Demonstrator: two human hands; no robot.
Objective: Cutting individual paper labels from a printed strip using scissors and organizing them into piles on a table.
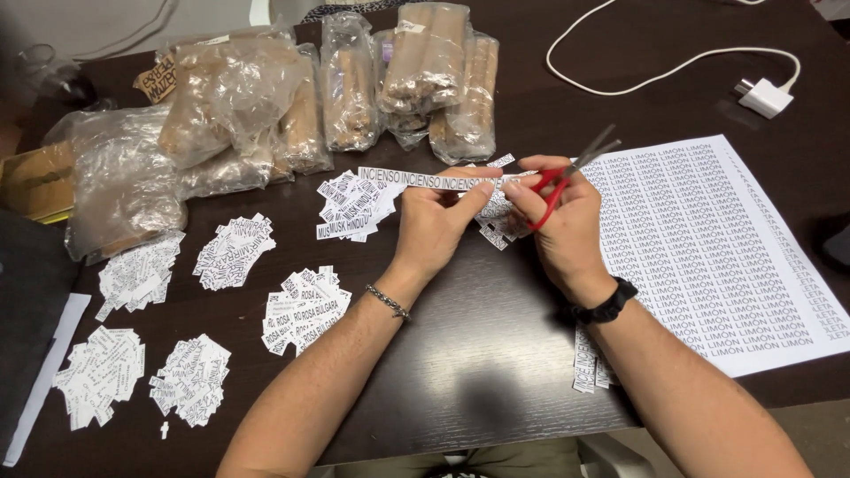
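Small heaps of cut labels (232,251) lie sorted along the bench's (478,354) left side. The left hand (434,226) pinches a printed paper strip (416,180) taut near the bench's middle so the right hand (562,221), fingers clenched in red scissors (567,177), can cut it; an uncut sheet (708,248) waits rightward.

A paper strip (425,180) is held between both hands above the middle of the counter (478,354), with the scissors (567,181) in the right hand (562,221) and the left hand (434,221) just beside it. Behind the hands, wrapped bundles (354,84) are stacked. Piles of cut slips (235,252) are spread to the left. A printed sheet (717,248) is laid to the right, and a charger (766,97) with its cable is placed behind it.
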